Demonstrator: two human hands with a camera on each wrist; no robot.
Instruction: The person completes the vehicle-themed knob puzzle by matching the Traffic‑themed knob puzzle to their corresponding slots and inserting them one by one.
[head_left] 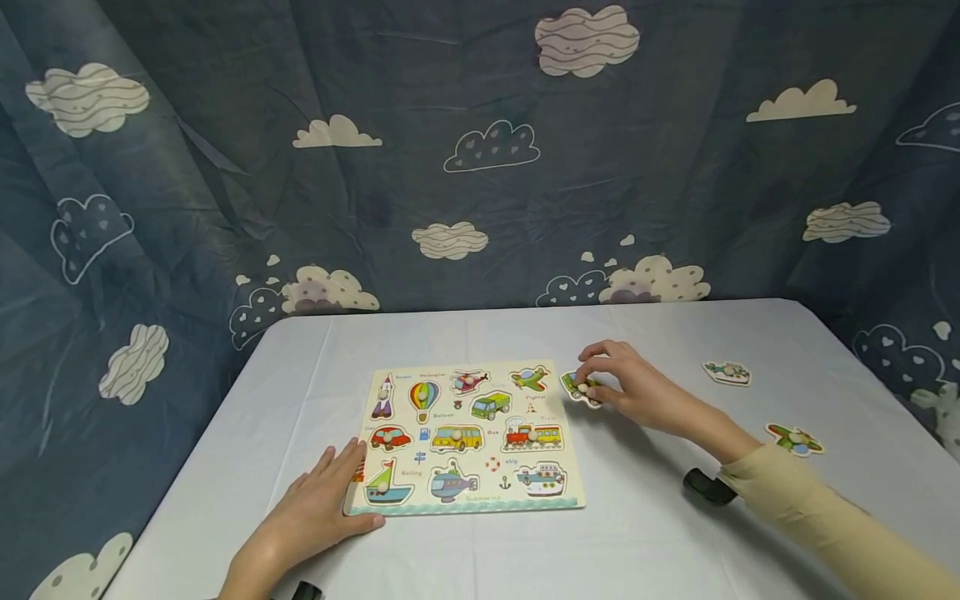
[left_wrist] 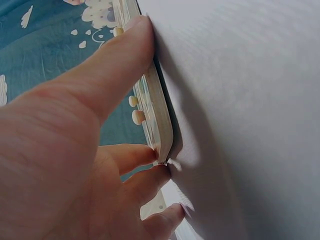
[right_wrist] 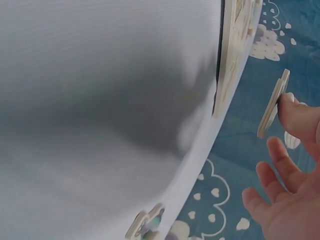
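The right-hand grip pinches a green, white-edged wooden vehicle piece, best carried level, just right of the cream rectangular wooden puzzle board, which the straight-fingered left hand should brace.

Right hand bare; long plain beige sleeve, 4 o'clock, lightly creased; black rounded unit just beside it. Left hand bare; black piece, 7 o'clock, mostly cropped.

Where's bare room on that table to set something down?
Bare tabletop shows left of the left hand, and behind and in front of the puzzle board. Crowded: the board's face and far right corner, where the right hand holds a piece.
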